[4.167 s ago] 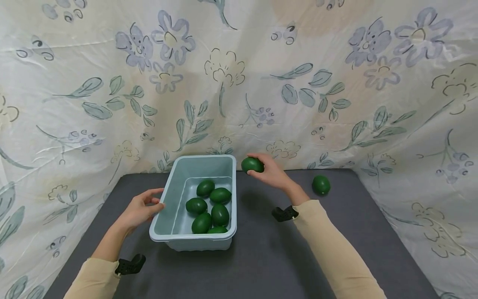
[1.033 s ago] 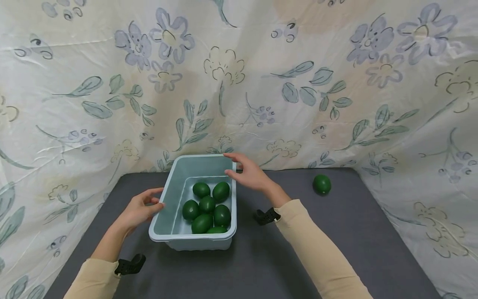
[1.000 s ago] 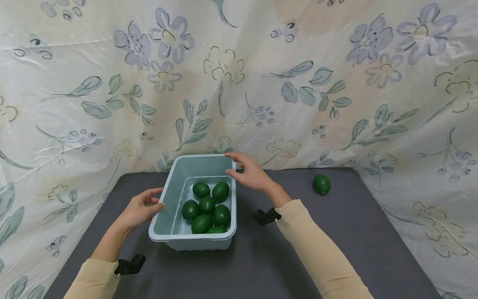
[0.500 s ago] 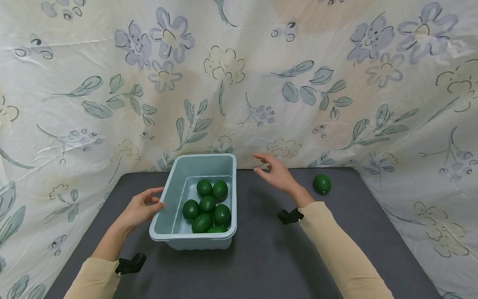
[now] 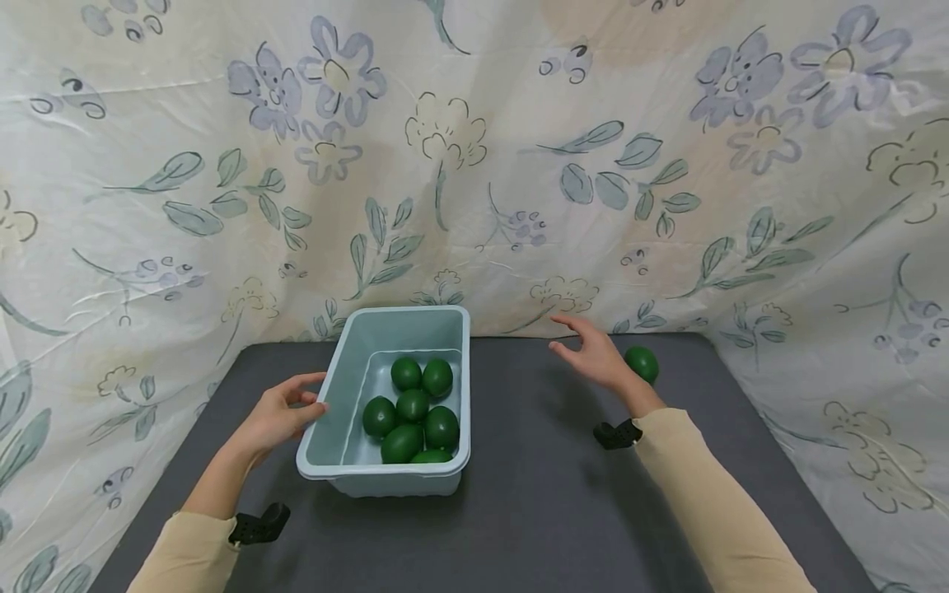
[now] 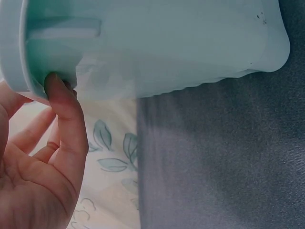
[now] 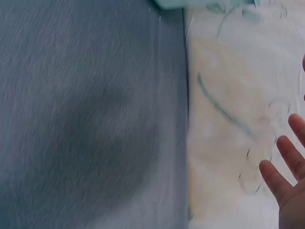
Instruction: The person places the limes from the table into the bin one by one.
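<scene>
A pale blue plastic bin (image 5: 385,482) stands left of centre on the dark table, holding several glossy dark green oval fruits (image 5: 402,443) that look like avocados. My left hand (image 5: 280,416) holds the bin's left rim; in the left wrist view, a fingertip (image 6: 56,82) presses in under the lip of the bin (image 6: 190,43). To the right, my right hand (image 5: 596,354) is raised over the table with nothing in it, thumb and fingers spread. Just beyond its wrist lies one loose green fruit (image 5: 642,363), partly hidden by the hand.
The dark grey table (image 5: 511,527) ends at the back against a hanging floral cloth (image 5: 474,165), which also closes off both sides. Black wrist cameras sit below both hands, the left one (image 5: 259,525) and the right one (image 5: 617,435).
My right hand has put a green fruit into the bin, released it and moved right, towards the loose fruit. Fruits in the bin have shifted. My left hand stays at the rim.
</scene>
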Available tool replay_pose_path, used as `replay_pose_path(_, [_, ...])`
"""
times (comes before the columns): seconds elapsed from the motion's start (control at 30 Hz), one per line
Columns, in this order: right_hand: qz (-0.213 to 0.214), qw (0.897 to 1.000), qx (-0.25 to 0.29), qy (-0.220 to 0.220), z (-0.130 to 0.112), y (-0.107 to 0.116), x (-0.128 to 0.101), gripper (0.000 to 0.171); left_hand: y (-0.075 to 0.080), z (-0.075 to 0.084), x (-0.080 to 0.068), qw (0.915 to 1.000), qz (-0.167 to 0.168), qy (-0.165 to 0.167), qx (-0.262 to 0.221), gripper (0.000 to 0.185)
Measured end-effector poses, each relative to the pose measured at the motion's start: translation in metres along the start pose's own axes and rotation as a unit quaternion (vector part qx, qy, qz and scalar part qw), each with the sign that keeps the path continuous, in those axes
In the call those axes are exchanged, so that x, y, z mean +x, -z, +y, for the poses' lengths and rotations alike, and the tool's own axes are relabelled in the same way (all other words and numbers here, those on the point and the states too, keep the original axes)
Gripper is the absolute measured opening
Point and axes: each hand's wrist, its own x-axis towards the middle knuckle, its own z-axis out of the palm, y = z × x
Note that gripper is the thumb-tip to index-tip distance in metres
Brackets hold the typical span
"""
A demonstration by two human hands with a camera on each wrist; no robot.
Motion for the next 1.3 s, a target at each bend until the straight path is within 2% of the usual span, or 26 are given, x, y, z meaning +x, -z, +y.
replay_pose_path(0.27, [0.051, 0.998, -0.032, -0.029, 0.035, 0.009, -0.013, 0.055, -0.001, 0.000, -0.002, 1.0000, 0.003, -0.001, 0.001, 0.061])
replay_pose_path(0.6, [0.110, 0.990, -0.051, -0.067, 0.065, 0.018, -0.030, 0.054, -0.003, 0.000, -0.004, 0.9999, 0.006, 0.010, 0.000, 0.060])
replay_pose_path(1.0, [0.109, 0.982, -0.078, -0.130, 0.098, 0.030, -0.042, 0.058, -0.003, 0.000, -0.002, 0.9999, 0.010, 0.005, 0.002, 0.059])
replay_pose_path(1.17, [0.096, 0.978, -0.076, -0.171, 0.107, 0.031, -0.046, 0.062, -0.003, 0.001, -0.002, 0.9999, 0.010, 0.004, 0.002, 0.059])
replay_pose_path(1.3, [0.095, 0.976, -0.074, -0.184, 0.113, 0.030, -0.048, 0.065, -0.002, 0.002, -0.002, 0.9999, 0.009, 0.005, 0.002, 0.060])
